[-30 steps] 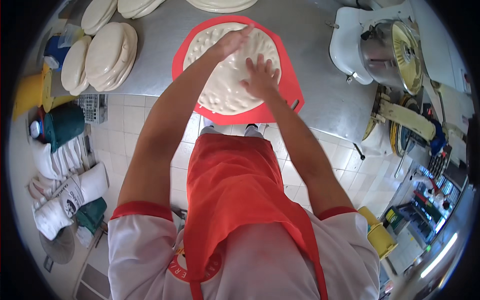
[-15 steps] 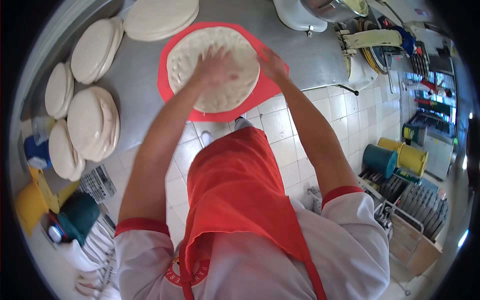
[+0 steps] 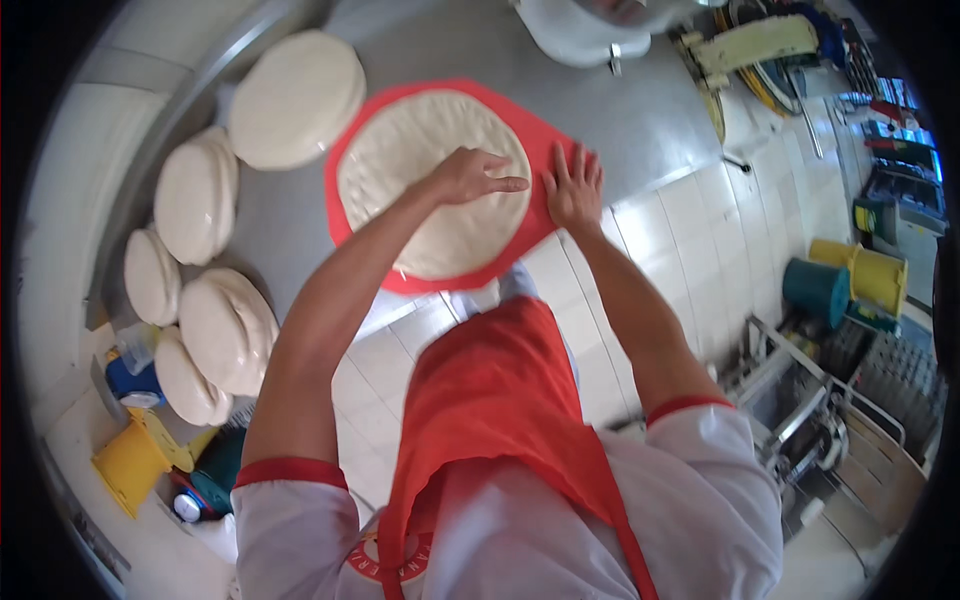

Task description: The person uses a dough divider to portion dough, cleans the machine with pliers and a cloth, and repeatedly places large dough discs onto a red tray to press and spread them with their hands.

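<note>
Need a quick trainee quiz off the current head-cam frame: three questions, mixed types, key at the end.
1. Which hand is over the dough rather than at the bare edge of the red board?
A) left
B) right
C) both
D) neither

2. True or false: the other dough rounds lie to the left of the red board.

3. Fill in: the person's apron is ____ in colour.

Key:
1. A, the left hand
2. True
3. Red

Metal worktable (image 3: 630, 130), far: light is being reflected. Pale tiled floor (image 3: 690, 235): glare is being given back, right. Pale wall (image 3: 100, 160), left: being edged by the worktable. Metal-framed stand (image 3: 803, 413), near right: highlights are being caught along its bars.
</note>
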A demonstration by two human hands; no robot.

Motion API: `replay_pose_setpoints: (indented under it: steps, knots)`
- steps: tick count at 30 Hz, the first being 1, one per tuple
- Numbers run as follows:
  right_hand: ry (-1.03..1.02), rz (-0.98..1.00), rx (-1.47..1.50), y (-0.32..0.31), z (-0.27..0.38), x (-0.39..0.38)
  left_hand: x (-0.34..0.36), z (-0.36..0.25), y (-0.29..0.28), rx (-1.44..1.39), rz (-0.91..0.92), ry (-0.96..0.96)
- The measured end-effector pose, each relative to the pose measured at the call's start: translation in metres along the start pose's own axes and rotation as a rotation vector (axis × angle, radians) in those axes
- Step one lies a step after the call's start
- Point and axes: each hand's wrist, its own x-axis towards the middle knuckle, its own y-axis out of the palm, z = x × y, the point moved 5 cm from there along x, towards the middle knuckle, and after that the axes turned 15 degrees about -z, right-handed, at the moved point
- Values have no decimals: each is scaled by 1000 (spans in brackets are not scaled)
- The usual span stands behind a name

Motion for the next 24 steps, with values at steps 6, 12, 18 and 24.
replay_pose_setpoints:
  steps: [6, 12, 18, 24]
  knots:
    - [29, -54, -21, -5, -11, 29, 30, -21, -16, 535, 126, -70]
    - [4, -59, 2, -10, 0, 19, 21, -26, -9, 705, -240, -17]
    - [20, -24, 1, -3, 2, 26, 60, 22, -60, 588, -93, -193]
    - [20, 101, -19, 3, -5, -13, 7, 25, -63, 543, -414, -266]
